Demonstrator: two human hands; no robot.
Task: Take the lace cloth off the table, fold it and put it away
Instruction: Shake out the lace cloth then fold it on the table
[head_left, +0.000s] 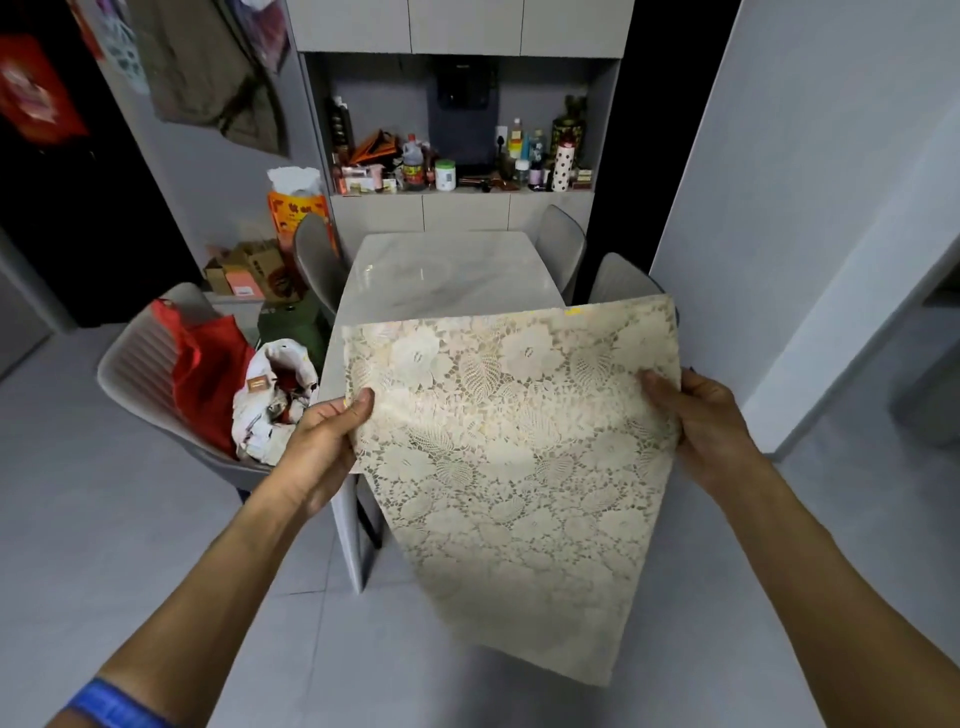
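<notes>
One cream floral lace cloth (511, 447), folded, held above one glossy grey marble table (447, 273) | left hand (324, 441) pinches left edge | right hand (701, 421) grips right edge | four grey chairs (561, 241).

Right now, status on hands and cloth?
Left hand and right hand both grip lace cloth. Cloth off table, hanging partly folded. Nothing in the way.

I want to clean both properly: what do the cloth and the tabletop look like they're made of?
Lace cloth: cream openwork lace with flowers, possibly vinyl, since it hangs stiffly. Tabletop: glossy white, grey-veined, marble-like stone or a look-alike; it shows reflections.
</notes>
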